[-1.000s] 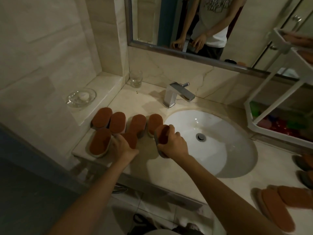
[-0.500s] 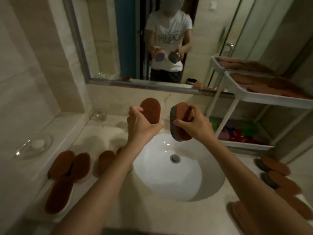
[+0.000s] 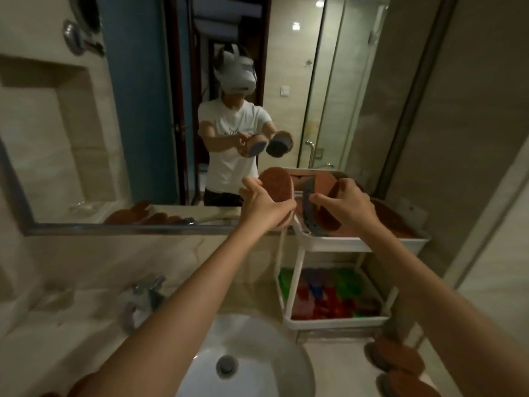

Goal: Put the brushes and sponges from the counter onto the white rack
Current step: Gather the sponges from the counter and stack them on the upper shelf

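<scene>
Two brown sponges are held up at the white rack [image 3: 337, 244]: left hand [image 3: 264, 206] fingers clasp one sponge [image 3: 276, 186] just left of it, right hand [image 3: 345, 206] fingers clasp another sponge [image 3: 319, 207] over its upper tray.

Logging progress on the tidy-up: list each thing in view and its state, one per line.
left hand: holding a brown sponge, raised beside the rack
right hand: holding a grey-backed sponge over the upper tray
white rack: upper tray already holds brown sponges
counter sponges: not yet picked up
sink: empty
</scene>
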`<state>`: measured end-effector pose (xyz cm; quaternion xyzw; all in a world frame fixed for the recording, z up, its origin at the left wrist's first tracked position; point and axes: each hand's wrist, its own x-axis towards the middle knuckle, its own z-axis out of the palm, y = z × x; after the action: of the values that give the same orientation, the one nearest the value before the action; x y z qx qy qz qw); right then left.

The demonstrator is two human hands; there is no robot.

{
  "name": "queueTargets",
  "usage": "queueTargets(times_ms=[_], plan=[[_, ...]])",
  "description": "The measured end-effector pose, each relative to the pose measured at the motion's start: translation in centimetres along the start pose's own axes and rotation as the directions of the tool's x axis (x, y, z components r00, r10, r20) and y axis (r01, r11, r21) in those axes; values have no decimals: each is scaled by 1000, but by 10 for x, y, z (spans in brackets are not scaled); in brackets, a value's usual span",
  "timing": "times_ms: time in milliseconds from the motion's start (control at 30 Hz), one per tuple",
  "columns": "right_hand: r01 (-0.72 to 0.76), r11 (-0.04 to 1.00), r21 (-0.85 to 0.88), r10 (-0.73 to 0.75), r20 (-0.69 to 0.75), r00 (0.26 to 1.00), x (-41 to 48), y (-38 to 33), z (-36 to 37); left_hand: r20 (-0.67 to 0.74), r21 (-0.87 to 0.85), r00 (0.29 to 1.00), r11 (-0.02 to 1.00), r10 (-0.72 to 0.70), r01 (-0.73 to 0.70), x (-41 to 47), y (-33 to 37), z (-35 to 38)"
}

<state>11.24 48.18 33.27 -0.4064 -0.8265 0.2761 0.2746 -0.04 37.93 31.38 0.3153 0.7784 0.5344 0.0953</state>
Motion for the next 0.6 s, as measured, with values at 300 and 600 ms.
queueTargets(times_ms=[300, 600], plan=[[-68, 995, -70, 73, 62, 995, 117, 55, -20, 86, 183, 983, 973, -161, 143, 88, 33, 83], [-80, 994, -75, 95, 222, 970, 150, 96, 6, 61, 269, 975, 944, -215, 191, 111, 8, 110]])
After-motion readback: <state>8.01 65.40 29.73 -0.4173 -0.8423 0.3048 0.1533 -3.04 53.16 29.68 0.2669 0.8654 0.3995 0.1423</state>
